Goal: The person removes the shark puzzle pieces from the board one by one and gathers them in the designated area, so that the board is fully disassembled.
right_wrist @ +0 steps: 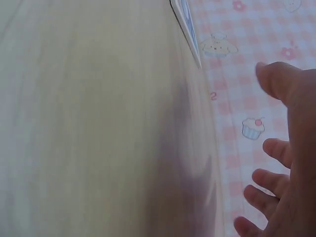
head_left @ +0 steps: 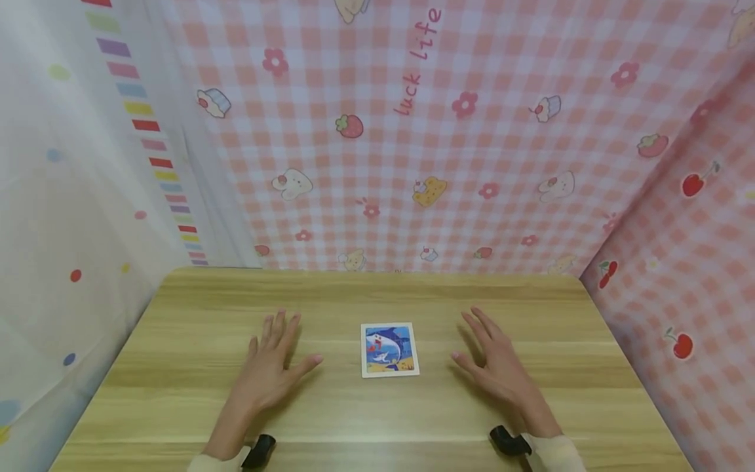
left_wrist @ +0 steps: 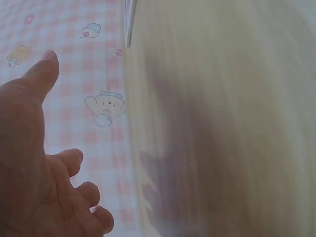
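Observation:
A small square picture puzzle with a white border lies flat at the middle of the wooden table. Its picture has a blue shark-like animal and a smaller white one over a sandy bottom. To its left is my left hand, fingers spread and thumb toward the puzzle, holding nothing. My right hand mirrors it on the other side, apart from the puzzle, with relaxed fingers. Both wrist views catch only the edge of the puzzle, near the top, and each hand's shadow falls on the table.
A pink checked cloth with strawberries, flowers and cupcakes hangs behind the table. Another checked cloth with cherries stands along the right side, and a white dotted curtain along the left. Black straps sit at both wrists.

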A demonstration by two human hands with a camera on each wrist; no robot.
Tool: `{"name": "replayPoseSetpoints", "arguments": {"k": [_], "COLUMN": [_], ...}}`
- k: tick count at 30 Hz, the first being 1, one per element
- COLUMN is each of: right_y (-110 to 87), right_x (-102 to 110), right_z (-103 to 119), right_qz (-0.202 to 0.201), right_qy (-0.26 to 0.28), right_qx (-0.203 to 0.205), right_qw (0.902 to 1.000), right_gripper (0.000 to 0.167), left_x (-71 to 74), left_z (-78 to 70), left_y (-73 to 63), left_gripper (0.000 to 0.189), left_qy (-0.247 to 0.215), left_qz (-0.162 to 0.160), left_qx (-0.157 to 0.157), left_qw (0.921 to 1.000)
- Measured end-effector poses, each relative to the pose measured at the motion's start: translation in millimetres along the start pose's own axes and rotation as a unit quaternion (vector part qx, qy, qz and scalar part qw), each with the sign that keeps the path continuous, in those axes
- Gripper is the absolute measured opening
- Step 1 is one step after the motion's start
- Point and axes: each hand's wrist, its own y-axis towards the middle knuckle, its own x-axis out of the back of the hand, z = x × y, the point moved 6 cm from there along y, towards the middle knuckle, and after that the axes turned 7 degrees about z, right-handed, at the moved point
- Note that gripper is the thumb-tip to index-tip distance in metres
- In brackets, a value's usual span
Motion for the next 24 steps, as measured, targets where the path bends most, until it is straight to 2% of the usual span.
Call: {"name": "replayPoseSetpoints", "arguments": {"k": [9,18,24], "right_y": [13.7,25.6,34.4], "right_x": [-16.5,-30.5,-43.2], "right_z": [16.0,31.4,40.6], "right_qz": [0.029,0.034,0.045], "right_qy": [0.043,0.059,0.083], "right_qx": [0.001,0.023,0.022], "right_qw": [0.9987,0.9974,0.9952], "right_gripper": [0.081,0.076,0.072], "left_x": [-13.0,-28.2,-38.7], "left_z": [-21.9,-49.4,-69.3], "left_y": [11.6,20.1,25.3], "left_gripper": [0.091,0.086,0.084], "left_qy": [-0.014,-0.017,-0.026], "left_qz": [0.006,0.024,0.037], "left_qx": [-0.024,-0.055,-0.081], "left_qw": [0.9996,0.9981,0.9957]}}
